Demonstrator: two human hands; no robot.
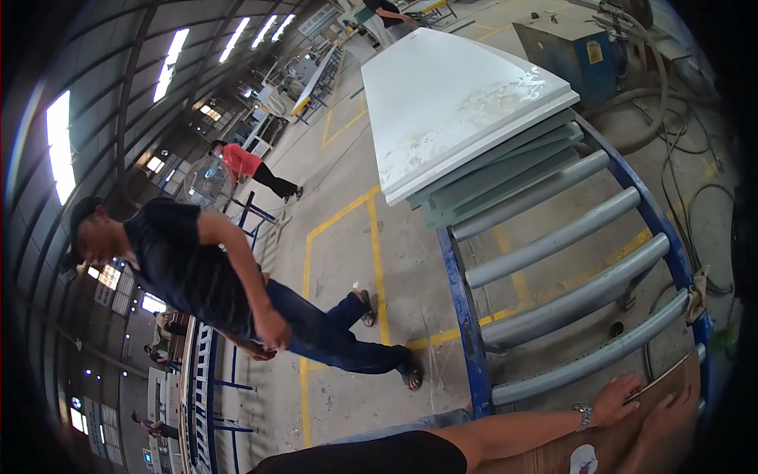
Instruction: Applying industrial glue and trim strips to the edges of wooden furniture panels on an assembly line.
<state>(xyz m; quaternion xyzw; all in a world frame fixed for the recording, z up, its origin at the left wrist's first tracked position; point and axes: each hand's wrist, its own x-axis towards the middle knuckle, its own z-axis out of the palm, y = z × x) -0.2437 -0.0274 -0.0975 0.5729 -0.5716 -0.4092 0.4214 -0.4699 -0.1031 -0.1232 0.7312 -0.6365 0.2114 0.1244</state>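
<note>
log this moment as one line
left hand: on brown sheet | right hand: on brown sheet | roller conveyor: white panel atop greenish sheets | co-worker: mid-stride

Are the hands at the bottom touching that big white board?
No, the left hand and right hand are down at the brown panel, well away from the white board.

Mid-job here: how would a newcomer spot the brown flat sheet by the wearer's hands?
Find the blue-framed conveyor with grey rollers at right. Follow it down to the lower right, where the left hand and right hand are over the brown flat sheet. Brown colour and a rounded white patch set it apart from the white panel and grey-green sheets stacked farther up.
</note>
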